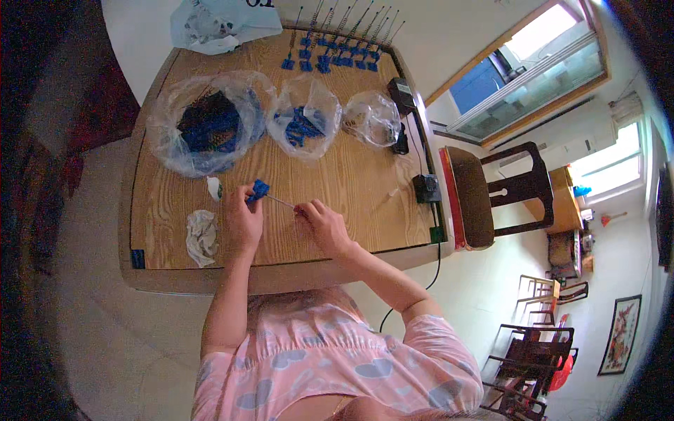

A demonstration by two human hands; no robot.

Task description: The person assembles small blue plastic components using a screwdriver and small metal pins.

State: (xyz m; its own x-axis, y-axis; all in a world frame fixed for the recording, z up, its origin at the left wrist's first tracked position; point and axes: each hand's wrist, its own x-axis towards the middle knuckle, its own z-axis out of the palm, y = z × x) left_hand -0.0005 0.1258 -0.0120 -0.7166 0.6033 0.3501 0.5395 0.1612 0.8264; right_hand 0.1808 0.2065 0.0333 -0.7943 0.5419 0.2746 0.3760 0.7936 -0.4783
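Near the table's front, my left hand (244,219) is closed on a small blue plastic block (260,189). A thin metal rod (280,202) runs from that block to my right hand (324,226), whose fingers pinch its other end. Beyond my hands stand three clear plastic bags: a large one (160,144) with dark and blue parts, a middle one (326,144) with small blue parts, and a smaller one (372,119) with contents I cannot make out. Along the far edge are several blue pieces (324,64) with springs and thin rods rising from them.
Left of my left hand lie a crumpled white tissue (202,238) and a small white wrapper (214,188). A pale blue bag (217,31) sits at the far left corner. Black boxes (426,188) with cables line the right edge, and a wooden chair (470,196) stands beyond it.
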